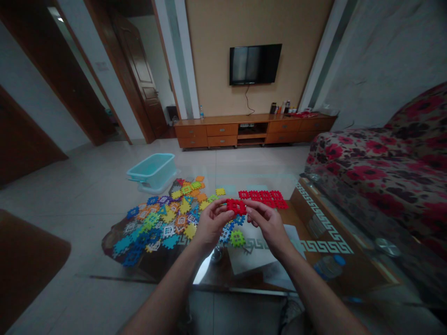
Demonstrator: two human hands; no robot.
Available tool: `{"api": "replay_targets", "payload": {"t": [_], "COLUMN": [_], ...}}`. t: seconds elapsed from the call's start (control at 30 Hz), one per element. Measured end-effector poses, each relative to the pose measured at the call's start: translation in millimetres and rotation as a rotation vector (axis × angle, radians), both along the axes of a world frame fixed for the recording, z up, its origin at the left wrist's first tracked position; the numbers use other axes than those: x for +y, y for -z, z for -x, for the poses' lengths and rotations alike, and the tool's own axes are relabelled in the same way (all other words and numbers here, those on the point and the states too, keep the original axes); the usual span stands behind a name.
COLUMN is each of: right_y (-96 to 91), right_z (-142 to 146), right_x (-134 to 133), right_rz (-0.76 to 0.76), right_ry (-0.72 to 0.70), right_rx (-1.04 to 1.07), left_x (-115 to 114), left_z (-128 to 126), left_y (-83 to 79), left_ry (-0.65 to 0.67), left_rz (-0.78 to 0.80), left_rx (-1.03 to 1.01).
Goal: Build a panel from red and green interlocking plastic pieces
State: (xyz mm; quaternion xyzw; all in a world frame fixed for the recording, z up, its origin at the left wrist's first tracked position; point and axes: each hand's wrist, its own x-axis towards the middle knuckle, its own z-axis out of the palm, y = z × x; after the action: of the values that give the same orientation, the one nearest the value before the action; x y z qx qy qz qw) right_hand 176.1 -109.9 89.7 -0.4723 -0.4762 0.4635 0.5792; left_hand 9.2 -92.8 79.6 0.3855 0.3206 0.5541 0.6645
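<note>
Between my two hands, above the glass table, is a red interlocking plastic tile [236, 207] with a window-like grid. My left hand [213, 221] grips its left edge between thumb and fingers. At the right edge, my right hand [264, 219] pinches the same tile. Behind it on the glass lies a joined panel of red tiles [265, 197]. A heap of loose tiles [169, 214] in blue, orange, yellow, green and white spreads to the left of my hands. One lime-green tile [238, 238] lies below the held piece.
A turquoise plastic tub [153, 171] stands beyond the heap at the left. Under the glass on the right is a blue-capped bottle [330, 266]. A floral sofa [380, 153] flanks the table's right side. A low wooden cabinet [221, 130] runs along the far wall.
</note>
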Motion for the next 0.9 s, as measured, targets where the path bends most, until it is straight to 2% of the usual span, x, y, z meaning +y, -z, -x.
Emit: {"api": "replay_targets", "payload": {"t": [0.3,0.9], "right_y": [6.2,8.3], "right_z": [0.2,1.5], "right_x": [1.2,-0.7], "right_rz": [-0.032,-0.06], "right_ry": [-0.012,0.072], "right_rx": [-0.047,-0.06], "left_x": [3.0,-1.0], "left_z": [3.4,-0.2], "left_y": [8.2,0.4], "left_ry": [0.002,0.05], "left_rz": [-0.008,0.053], "left_rx": [-0.001,-0.064]}}
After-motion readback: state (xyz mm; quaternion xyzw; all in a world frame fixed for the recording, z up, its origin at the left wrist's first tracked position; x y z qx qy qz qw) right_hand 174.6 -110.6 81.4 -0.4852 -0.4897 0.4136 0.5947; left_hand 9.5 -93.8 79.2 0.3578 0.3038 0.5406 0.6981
